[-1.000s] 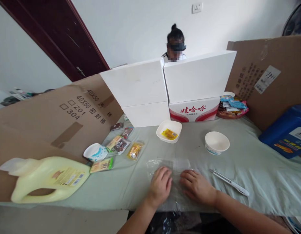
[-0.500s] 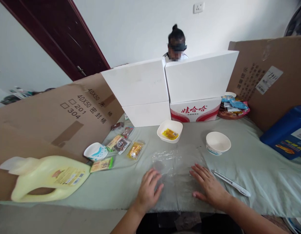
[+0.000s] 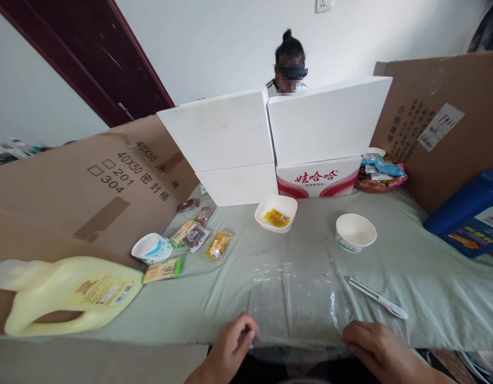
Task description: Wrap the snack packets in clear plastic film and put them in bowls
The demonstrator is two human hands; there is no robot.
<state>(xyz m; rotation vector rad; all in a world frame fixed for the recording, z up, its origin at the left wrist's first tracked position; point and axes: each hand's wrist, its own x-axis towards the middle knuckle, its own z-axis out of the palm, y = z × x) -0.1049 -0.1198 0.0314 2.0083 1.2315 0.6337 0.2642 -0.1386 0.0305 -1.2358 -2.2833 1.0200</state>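
Observation:
A clear plastic sheet [image 3: 306, 298], perhaps a flat bag, lies on the table in front of me, its near part reaching the front edge. My left hand [image 3: 235, 341] has its fingers curled together at the near left corner, pinching the plastic. At the near right corner my right hand [image 3: 374, 344] is closed on it too, fingertips partly hidden. Just beyond my right hand rests a white pen-like tool [image 3: 376, 297], possibly a utility knife. Past the sheet stand a white square bowl [image 3: 262, 224] with a yellow packet [image 3: 276, 217] in it, and a round paper bowl [image 3: 355, 232].
Snack packets [image 3: 219, 245], a tipped paper cup [image 3: 152, 248] and a yellow detergent jug [image 3: 74, 293] lie left. White boxes [image 3: 230, 133] stand across the back, a person [image 3: 290, 64] behind them. A blue jug [image 3: 468, 213] and a snack-filled basket [image 3: 378, 173] are right.
Both hands have drawn back toward me to the table's front edge, going from spread fingers to closed ones. The plastic has shifted nearer with them. The view has tilted slightly.

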